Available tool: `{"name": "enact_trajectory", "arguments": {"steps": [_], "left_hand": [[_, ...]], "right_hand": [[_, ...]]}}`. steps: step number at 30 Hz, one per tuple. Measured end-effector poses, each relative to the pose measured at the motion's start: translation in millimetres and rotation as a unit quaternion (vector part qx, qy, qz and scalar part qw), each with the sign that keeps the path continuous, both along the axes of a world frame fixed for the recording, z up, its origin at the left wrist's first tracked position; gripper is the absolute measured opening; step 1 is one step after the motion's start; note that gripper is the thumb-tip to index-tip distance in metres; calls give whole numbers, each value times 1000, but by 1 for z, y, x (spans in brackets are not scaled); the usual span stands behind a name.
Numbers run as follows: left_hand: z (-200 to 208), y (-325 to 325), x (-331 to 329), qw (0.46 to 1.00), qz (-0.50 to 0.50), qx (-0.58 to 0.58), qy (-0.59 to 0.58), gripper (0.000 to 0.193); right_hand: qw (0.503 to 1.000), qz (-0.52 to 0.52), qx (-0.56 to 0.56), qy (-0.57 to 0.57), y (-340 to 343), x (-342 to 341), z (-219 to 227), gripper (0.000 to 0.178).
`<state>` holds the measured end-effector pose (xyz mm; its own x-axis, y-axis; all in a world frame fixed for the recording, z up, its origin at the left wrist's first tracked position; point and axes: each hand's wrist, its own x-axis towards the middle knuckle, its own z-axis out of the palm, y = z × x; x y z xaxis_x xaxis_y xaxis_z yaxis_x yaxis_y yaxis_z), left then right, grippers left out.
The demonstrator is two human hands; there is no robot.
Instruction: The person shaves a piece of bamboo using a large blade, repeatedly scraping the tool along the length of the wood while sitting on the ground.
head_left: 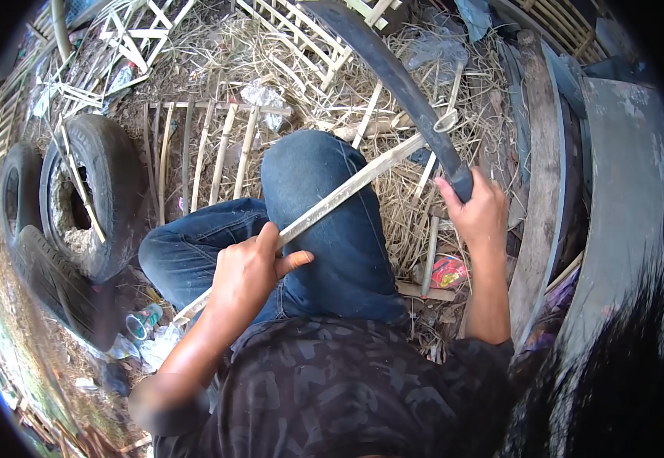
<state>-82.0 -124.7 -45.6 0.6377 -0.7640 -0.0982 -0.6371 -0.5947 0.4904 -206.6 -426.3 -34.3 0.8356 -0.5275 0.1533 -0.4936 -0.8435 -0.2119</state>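
My right hand point(481, 208) is wrapped round the handle of a long, dark, curved machete point(393, 69), whose blade runs up and away to the left. A pale split bamboo strip point(347, 188) slants across my raised knee, its near end passing under my left forearm. Around the strip's lower half my left hand point(242, 269) is closed, with the thumb sticking out to the right and something orange on it. Close to my right hand, the blade crosses the far end of the strip; whether they touch I cannot tell.
Old tyres point(99, 195) stand at the left. Bamboo slats point(221, 153), bamboo lattice point(290, 30) and straw-like shavings point(401, 183) cover the ground ahead. A weathered plank point(539, 168) and a grey board point(626, 191) lie along the right. A plastic cup point(143, 320) lies lower left.
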Motion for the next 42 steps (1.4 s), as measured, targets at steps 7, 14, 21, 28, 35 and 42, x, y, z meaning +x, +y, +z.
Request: {"name": "enact_trajectory", "arguments": {"steps": [7, 14, 21, 28, 35, 42], "left_hand": [[14, -3, 0, 1000, 10, 2, 12, 51], [8, -8, -3, 1000, 10, 18, 10, 51], [4, 23, 4, 997, 70, 18, -12, 45], [8, -1, -3, 999, 34, -39, 3, 44], [11, -1, -15, 997, 58, -32, 27, 40], [2, -2, -24, 998, 66, 19, 6, 38]], "right_hand": [[999, 11, 28, 27, -19, 6, -9, 44], [994, 92, 57, -9, 10, 11, 0, 47], [982, -183, 19, -37, -95, -31, -31, 49], [960, -150, 191, -136, -35, -63, -59, 40], [857, -119, 425, -267, 21, -39, -25, 40], [964, 99, 232, -81, 54, -11, -1, 47]]}}
